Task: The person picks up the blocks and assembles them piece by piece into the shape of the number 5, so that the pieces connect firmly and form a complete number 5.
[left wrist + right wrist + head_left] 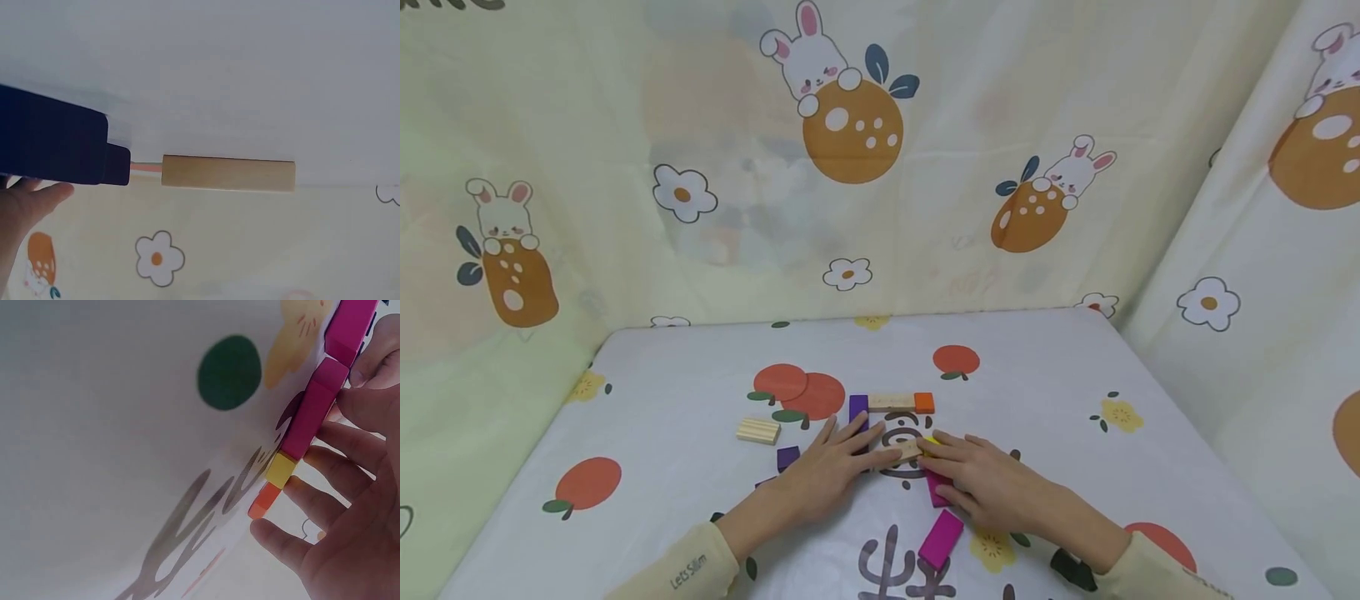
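The purple bar (858,408) stands at the left side of a small layout on the cloth (1037,367), its near part under the left hand (829,468). That hand lies palm down, fingers fairly straight, its thumb reaching just right of the purple bar to the middle plank (909,451). The right hand (992,479) is well right of the purple bar, fingers spread and straight, tips touching the yellow block (280,470) and the magenta bar (308,415). So the middle plank sits between the hands. From the purple bar's far end the top plank (891,403) runs right to the orange block (924,403), both beyond the hands. Right of the purple bar and nearer the person lies the magenta block (941,540). Left of it, apart, are the ridged block (758,431) and, nearer the left hand, the purple cube (787,458)
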The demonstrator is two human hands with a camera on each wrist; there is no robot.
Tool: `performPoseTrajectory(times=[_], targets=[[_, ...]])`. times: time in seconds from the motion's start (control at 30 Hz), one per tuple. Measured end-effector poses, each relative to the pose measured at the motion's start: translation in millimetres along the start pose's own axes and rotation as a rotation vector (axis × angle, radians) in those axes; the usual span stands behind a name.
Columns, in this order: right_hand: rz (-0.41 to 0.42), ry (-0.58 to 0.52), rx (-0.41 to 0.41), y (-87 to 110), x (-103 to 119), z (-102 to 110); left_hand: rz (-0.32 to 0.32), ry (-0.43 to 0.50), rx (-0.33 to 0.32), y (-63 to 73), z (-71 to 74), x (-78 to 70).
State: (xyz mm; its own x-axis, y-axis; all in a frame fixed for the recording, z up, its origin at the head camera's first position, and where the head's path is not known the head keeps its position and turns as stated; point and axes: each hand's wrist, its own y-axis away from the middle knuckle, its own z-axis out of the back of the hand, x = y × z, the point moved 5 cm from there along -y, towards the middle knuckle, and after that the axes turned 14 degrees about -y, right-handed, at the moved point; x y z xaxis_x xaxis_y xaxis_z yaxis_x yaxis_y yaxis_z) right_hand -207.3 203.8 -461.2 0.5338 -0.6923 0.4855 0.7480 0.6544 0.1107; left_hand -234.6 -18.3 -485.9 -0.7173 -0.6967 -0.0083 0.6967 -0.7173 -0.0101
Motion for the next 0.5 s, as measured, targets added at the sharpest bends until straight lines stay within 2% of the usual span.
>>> performPoseTrajectory(times=[0.5], targets=[[-0.019,-0.004,0.020,0.5,-4.9,-3.5,0.003,0.011,0.010,-1.1,4.1,-2.3]])
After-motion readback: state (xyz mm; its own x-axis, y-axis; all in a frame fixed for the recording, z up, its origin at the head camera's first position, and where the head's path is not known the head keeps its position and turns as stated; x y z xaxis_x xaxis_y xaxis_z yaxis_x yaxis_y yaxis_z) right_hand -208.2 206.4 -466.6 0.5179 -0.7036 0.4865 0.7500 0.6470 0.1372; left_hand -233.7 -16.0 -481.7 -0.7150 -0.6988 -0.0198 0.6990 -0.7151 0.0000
